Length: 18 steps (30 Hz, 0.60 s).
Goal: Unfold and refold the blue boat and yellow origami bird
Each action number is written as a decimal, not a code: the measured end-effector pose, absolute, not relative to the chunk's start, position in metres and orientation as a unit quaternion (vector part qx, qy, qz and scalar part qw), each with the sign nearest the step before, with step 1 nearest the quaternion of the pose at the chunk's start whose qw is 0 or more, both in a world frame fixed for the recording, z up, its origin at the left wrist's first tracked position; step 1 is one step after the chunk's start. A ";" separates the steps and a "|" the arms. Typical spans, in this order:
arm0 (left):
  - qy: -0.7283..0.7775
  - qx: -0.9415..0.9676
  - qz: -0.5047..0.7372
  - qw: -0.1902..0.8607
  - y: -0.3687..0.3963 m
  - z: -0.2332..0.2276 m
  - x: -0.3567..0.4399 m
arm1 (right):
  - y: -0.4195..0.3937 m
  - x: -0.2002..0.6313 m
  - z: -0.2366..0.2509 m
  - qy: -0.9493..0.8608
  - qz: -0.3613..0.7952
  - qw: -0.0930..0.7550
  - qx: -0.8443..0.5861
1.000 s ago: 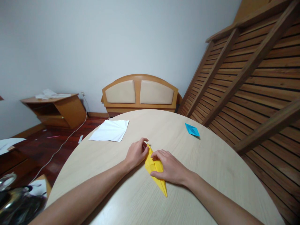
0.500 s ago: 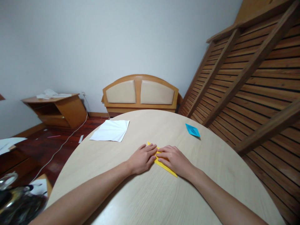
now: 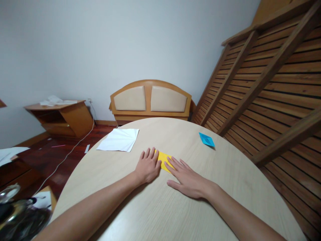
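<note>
A folded yellow paper (image 3: 164, 158) lies flat on the round pale wooden table (image 3: 140, 214), mostly covered by my hands. My left hand (image 3: 147, 165) lies flat with its fingers spread, its thumb side against the paper's left edge. My right hand (image 3: 187, 179) rests palm down, fingers stretched over the paper's right part. Only a small yellow patch shows between the two hands.
A creased white sheet (image 3: 118, 140) lies at the table's far left and a small blue folded paper (image 3: 206, 139) at the far right. Behind stand a wooden headboard (image 3: 149, 99) and a low cabinet (image 3: 59, 116). Slatted wooden panels (image 3: 271, 83) lean at the right.
The long yellow paper shape has been folded shorter and pressed flat. Both hands went from pinching it to lying open-palmed on it, and moved slightly farther from me.
</note>
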<state>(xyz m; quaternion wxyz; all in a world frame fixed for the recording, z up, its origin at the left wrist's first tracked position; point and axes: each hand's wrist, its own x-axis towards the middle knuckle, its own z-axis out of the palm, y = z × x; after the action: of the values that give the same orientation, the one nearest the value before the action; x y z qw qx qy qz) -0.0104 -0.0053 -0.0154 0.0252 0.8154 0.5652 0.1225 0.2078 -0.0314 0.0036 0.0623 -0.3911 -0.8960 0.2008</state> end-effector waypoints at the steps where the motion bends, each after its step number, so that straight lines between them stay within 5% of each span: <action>1: 0.573 0.809 0.126 0.019 -0.005 -0.016 -0.011 | -0.031 0.208 0.003 -0.896 0.201 0.063 -0.391; 9: 0.381 0.909 0.157 0.066 -0.002 -0.009 -0.015 | -0.027 0.208 0.002 -0.904 0.172 0.070 -0.384; 18: 0.388 0.907 0.140 0.082 -0.002 -0.008 -0.018 | -0.011 0.220 0.007 -0.920 0.108 0.132 -0.352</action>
<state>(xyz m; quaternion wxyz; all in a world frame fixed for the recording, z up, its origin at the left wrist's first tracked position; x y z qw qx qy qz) -0.0185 -0.0019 -0.0078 0.0822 0.9072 0.3882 0.1399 0.2196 -0.0112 0.0065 0.1319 -0.3525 -0.9202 0.1076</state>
